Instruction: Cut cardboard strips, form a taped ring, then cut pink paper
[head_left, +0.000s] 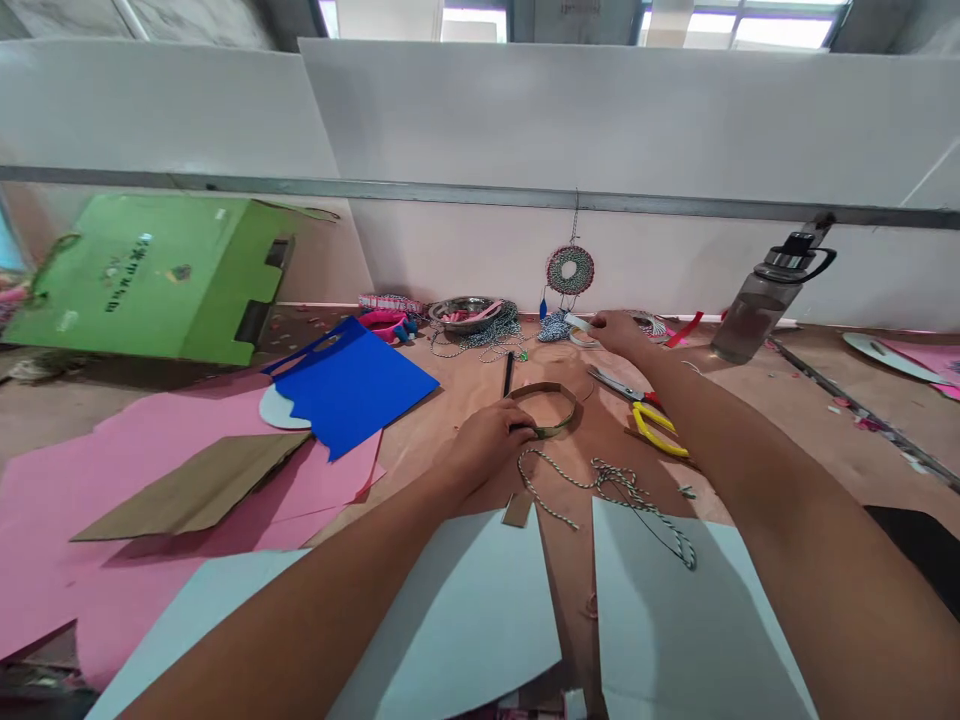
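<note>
1. White sheets point(465, 610), near bench edge
2. Left hand point(487, 440), fingers closed on cardboard ring point(546, 408), steadying it mid-bench
3. Right hand point(616, 332), fingers pinching white stick point(577, 322) at back edge, beside yellow scissors point(646, 412)

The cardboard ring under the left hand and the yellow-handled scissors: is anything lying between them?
In the head view, only bare brown table separates the cardboard ring from the scissors. The twine lies nearer the person.

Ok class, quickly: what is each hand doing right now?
Left hand: closed on the cardboard ring.
Right hand: reaching far, gripping a small white object.
</note>
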